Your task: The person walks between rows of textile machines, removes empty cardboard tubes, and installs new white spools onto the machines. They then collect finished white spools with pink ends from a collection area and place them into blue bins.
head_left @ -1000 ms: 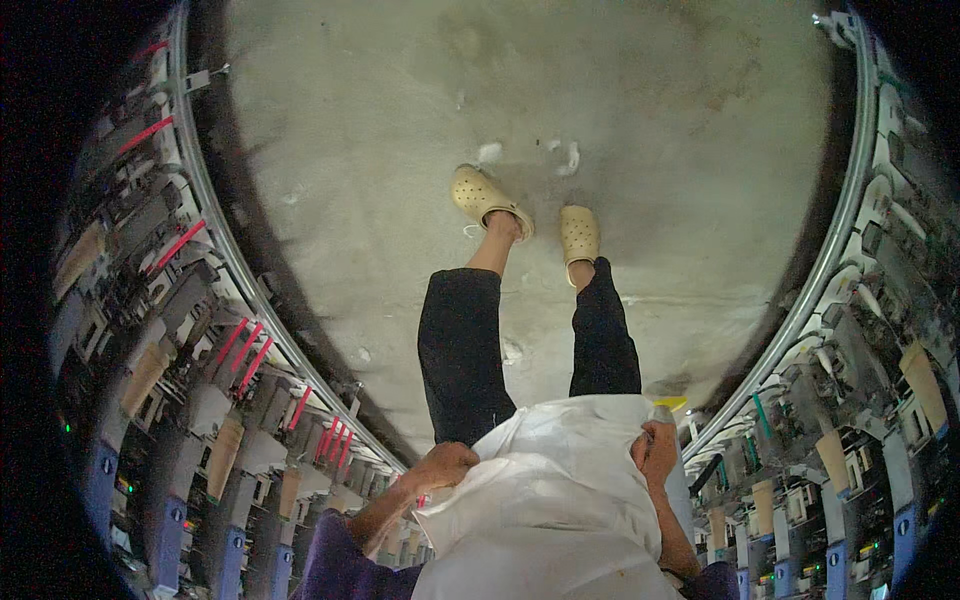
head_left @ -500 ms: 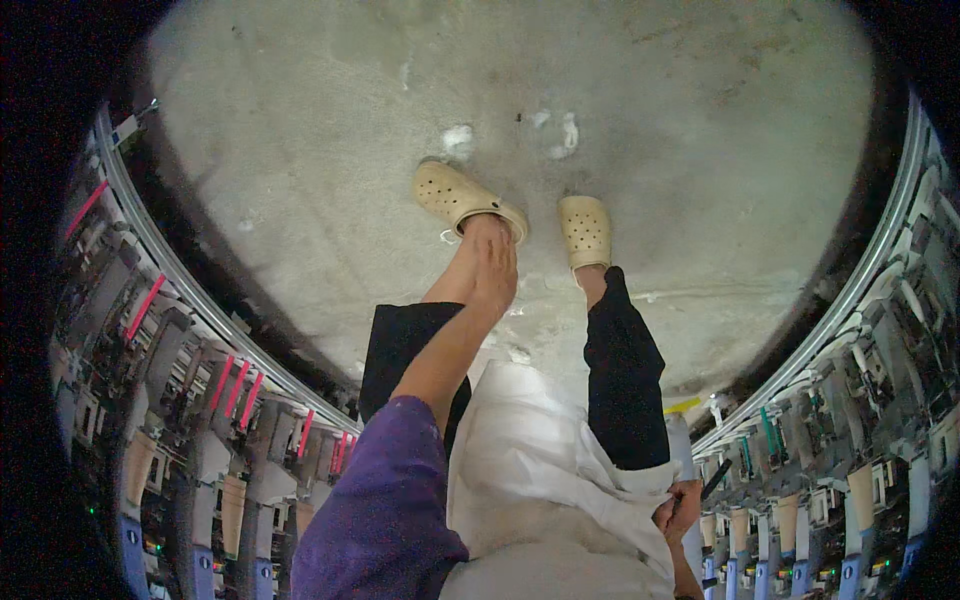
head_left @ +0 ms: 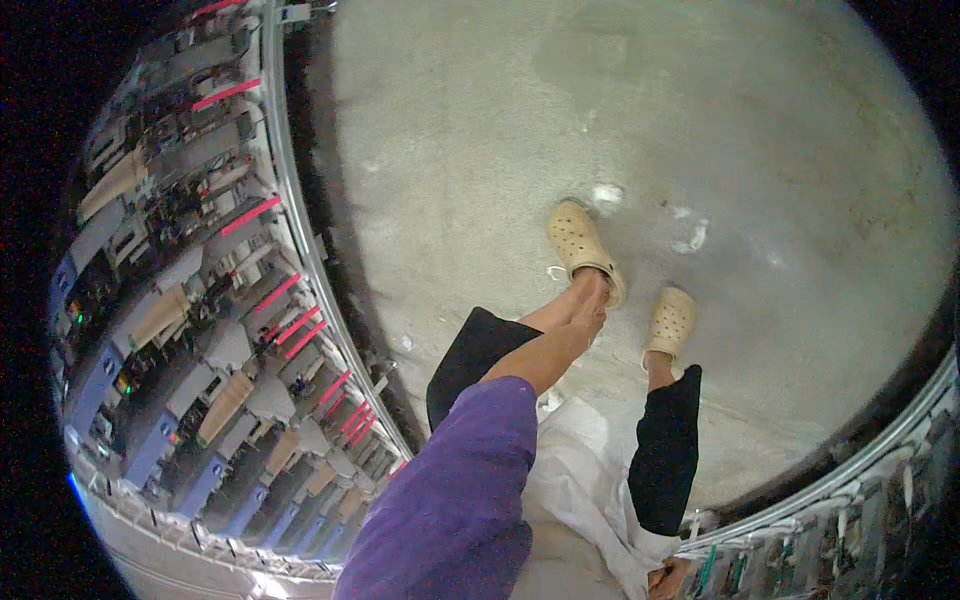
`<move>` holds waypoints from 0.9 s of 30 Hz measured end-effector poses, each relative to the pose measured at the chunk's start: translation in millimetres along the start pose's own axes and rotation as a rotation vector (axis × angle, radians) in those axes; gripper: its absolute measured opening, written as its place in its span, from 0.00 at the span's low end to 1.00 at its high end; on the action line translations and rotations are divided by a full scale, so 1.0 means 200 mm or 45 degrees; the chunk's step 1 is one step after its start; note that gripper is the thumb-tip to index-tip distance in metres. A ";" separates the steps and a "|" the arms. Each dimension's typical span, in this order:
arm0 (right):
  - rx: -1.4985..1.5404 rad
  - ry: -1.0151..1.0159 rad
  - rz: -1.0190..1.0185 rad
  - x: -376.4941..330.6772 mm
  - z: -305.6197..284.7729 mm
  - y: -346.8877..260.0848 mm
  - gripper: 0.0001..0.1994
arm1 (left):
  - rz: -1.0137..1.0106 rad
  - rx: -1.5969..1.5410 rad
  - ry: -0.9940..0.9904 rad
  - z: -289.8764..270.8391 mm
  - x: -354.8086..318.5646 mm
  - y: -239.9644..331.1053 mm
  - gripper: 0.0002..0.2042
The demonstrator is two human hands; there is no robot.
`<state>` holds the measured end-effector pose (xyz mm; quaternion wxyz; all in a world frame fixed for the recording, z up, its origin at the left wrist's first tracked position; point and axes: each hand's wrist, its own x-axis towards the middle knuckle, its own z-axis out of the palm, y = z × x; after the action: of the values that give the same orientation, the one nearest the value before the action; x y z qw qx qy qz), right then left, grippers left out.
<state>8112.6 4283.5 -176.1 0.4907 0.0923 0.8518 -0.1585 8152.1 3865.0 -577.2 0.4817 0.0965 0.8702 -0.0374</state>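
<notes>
Left clog (head_left: pixel 576 236) sits at two o'clock, the person's left hand (head_left: pixel 592 312) beside its heel, fingers outstretched. The right hand (head_left: pixel 668 579), at five o'clock against the white apron (head_left: pixel 572 465): grip unclear. Blue panels (head_left: pixel 150 448) at eight bear round marks (head_left: pixel 166 430).

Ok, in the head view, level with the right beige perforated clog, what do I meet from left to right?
Tan tapered panel, thin red strips, curved silver metal rail, left black trouser leg, bare left hand, right beige perforated clog.

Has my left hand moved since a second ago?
Yes: your left hand has gone from the apron down toward the left clog, nearer the white tuft on the floor.
</notes>
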 end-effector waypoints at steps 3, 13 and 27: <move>0.023 -0.065 0.034 0.03 -0.05 0.08 0.11 | 0.004 -0.001 -0.052 0.00 -0.01 0.01 0.28; 0.119 -0.154 0.129 -0.01 -0.09 0.24 0.09 | 0.089 -0.027 -0.092 -0.11 -0.15 0.04 0.28; 0.828 -0.029 0.320 -0.07 0.33 0.21 0.06 | -0.791 -1.431 -0.080 0.02 -1.20 -0.37 0.26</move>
<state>8185.8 4298.7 -203.0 0.4607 0.3462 0.7332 -0.3610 8263.2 3760.5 -378.7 0.4509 -0.4284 0.7298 0.2839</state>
